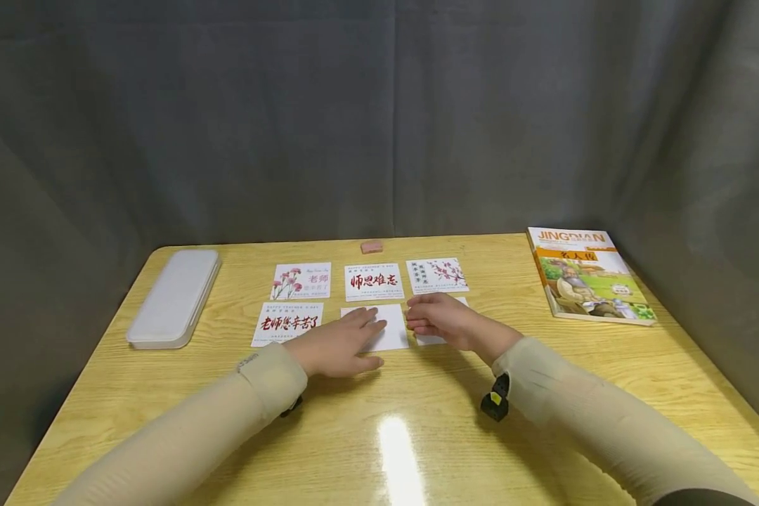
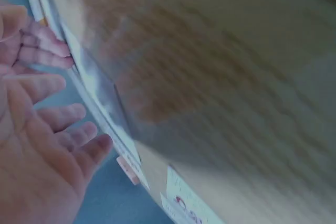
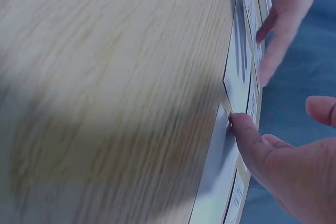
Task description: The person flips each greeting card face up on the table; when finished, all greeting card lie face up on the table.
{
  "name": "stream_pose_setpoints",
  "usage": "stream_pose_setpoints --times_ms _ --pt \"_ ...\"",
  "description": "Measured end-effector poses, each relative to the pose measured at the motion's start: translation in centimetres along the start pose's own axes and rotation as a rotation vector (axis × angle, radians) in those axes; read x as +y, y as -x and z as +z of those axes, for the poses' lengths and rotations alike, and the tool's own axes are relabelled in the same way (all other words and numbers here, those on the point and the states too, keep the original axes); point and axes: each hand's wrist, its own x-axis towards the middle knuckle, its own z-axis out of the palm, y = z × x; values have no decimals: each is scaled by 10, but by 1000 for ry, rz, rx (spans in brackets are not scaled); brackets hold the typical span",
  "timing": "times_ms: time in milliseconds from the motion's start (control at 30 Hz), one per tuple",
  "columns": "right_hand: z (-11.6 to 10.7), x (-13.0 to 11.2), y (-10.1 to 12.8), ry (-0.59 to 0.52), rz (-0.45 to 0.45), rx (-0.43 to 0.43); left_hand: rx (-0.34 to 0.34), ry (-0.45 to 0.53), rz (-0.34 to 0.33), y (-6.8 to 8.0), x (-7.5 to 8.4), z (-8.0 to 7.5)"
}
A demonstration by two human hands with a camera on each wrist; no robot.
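Note:
My left hand point(image 1: 341, 343) hovers palm down, fingers spread, over a blank white card point(image 1: 393, 330) in the middle of the lower row. Its fingertips overlap that card in the head view. Just to the right, my right hand point(image 1: 445, 321) has loosely bent fingers over a second blank card point(image 1: 429, 341), which it partly hides. In the right wrist view, a fingertip point(image 3: 239, 121) is right at this card's corner, beside the gap between the blank cards. A card with red lettering point(image 1: 287, 323) lies left of my left hand, its lower edge partly covered.
Behind them lie a carnation card point(image 1: 302, 281), another red-lettered card point(image 1: 373, 282) and a blossom card point(image 1: 438, 275). A pink eraser point(image 1: 372, 247) sits near the back edge. A white case point(image 1: 173, 299) stands at the left and a book point(image 1: 591, 281) at the right.

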Motion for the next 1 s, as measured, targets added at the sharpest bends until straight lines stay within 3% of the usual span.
stream_pose_setpoints --times_ms 133,300,600,833,1000 --pt "1 -2 -2 -5 20 -14 -86 2 -4 -7 0 3" --pt "3 -5 -2 -9 61 -13 -108 12 -17 -7 0 4" --pt "10 -11 3 -78 98 47 -52 108 -16 -8 -3 8" --pt "12 -9 -1 -220 30 96 17 176 6 -5 -6 10" --pt "8 -4 -5 -202 19 122 81 214 47 -3 -4 9"
